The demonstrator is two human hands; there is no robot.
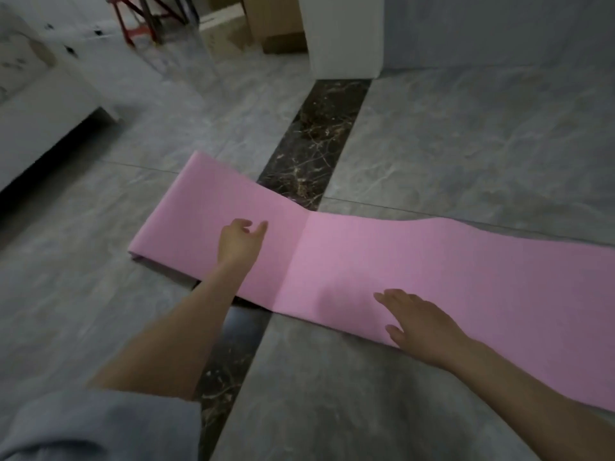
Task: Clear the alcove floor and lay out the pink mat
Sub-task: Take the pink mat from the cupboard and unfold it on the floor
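The pink mat (416,261) lies on the grey tiled floor, stretching from the middle of the view off to the right edge. Its left end is still folded over in layers, and a crease runs across it near the dark floor strip. My left hand (239,242) hovers at the folded part with fingers loosely spread, holding nothing. My right hand (422,322) lies flat on the mat's near edge, fingers straight.
A dark marble strip (312,141) runs across the floor under the mat. A white sofa (40,104) stands at the left. A white pillar (346,38), cardboard boxes (266,24) and a red stool (139,18) are at the back.
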